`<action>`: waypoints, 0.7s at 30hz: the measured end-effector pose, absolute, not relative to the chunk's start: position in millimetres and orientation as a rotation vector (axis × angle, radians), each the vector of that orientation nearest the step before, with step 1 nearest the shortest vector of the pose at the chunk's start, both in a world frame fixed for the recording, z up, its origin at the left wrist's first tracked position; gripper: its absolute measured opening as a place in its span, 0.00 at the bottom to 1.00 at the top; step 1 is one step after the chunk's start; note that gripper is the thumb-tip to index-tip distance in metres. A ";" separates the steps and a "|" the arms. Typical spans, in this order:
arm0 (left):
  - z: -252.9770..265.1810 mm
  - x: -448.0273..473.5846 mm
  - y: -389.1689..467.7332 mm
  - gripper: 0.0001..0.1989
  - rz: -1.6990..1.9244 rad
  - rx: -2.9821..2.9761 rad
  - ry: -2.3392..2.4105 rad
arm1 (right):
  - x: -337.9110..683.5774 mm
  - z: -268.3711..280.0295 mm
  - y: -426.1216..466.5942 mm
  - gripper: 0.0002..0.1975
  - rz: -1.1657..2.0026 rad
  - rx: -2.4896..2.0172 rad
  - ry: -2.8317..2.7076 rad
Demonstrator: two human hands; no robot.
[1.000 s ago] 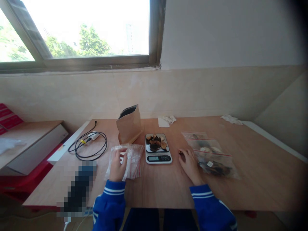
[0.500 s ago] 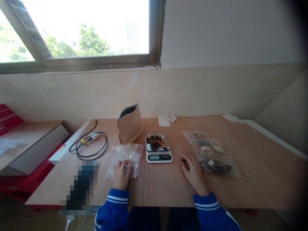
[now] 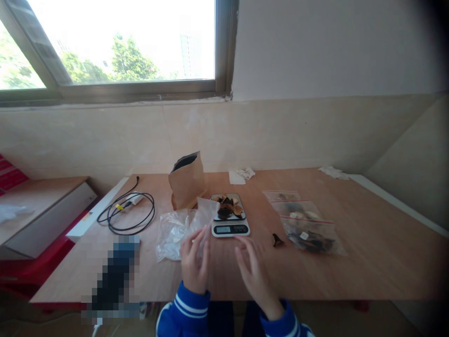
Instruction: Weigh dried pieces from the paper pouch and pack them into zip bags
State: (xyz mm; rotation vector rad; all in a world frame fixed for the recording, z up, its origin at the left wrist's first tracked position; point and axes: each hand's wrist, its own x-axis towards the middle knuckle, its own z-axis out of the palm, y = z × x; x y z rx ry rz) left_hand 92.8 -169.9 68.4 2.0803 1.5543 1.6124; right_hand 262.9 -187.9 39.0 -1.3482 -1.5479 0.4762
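My left hand [image 3: 195, 260] grips a clear plastic bag [image 3: 202, 216], whose raised edge stands beside the scale and overlaps its left side. More clear plastic [image 3: 171, 238] lies crumpled to the left of that hand. Just in front of the white digital kitchen scale [image 3: 229, 236] is my right hand [image 3: 255, 267], open, with fingers apart and nothing in them. Brown dried curled pieces [image 3: 225, 211], like peel or slices, are heaped on the scale's plate. One dark dried piece [image 3: 278, 240] lies alone on the table, right of my right hand.
Behind the scale at left stands an open brown paper pouch [image 3: 187, 185]. Several zip bags with dried contents [image 3: 308, 234] overlap at right. A coiled black cable [image 3: 152, 217] and a pixelated dark object [image 3: 114, 276] lie at left. Crumpled tissue [image 3: 247, 174] sits by the wall.
My right hand has let go of the dark dried piece and moved left toward the scale. My left hand has moved right and raised a plastic bag from the table.
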 end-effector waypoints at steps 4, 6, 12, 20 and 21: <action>67.9 120.2 -188.5 0.22 1.498 2.034 1.321 | 221.1 66.7 -185.1 0.17 0.807 -1.173 -1.444; 66.6 122.7 -190.6 0.23 1.519 1.943 1.251 | 215.1 73.3 -182.2 0.18 0.847 -1.161 -1.383; 70.3 111.7 -179.1 0.20 1.522 1.977 1.212 | 222.8 79.7 -179.5 0.20 0.860 -1.122 -1.362; 70.9 111.7 -165.1 0.29 1.508 2.067 1.245 | 224.9 88.0 -179.6 0.21 0.925 -1.087 -1.319; 71.2 111.4 -162.8 0.26 1.539 2.074 1.277 | 225.2 89.3 -179.4 0.21 0.942 -1.081 -1.322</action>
